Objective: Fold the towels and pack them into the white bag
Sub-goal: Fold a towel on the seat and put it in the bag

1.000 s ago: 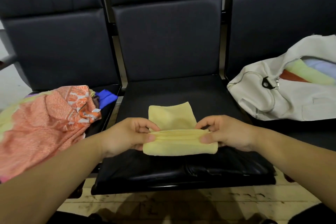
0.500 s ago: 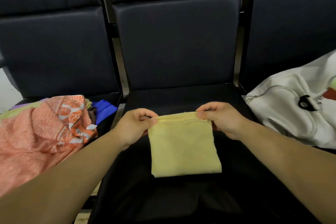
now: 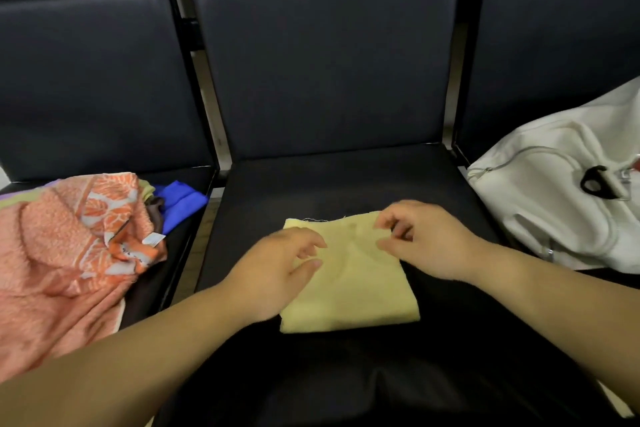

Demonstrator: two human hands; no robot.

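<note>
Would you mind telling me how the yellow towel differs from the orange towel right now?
The yellow towel lies folded flat on the middle seat; the orange towel sits crumpled in a heap on the left seat. The yellow towel is plain; the orange towel is patterned. Both are outside the white bag.

Dim, even light, soft shadows; left hand (image 3: pixel 273 274) and right hand (image 3: pixel 426 239) smear with motion blur (fingers (image 3: pixel 313 242) worst); seat backs (image 3: pixel 325 63) bow near edges.
</note>
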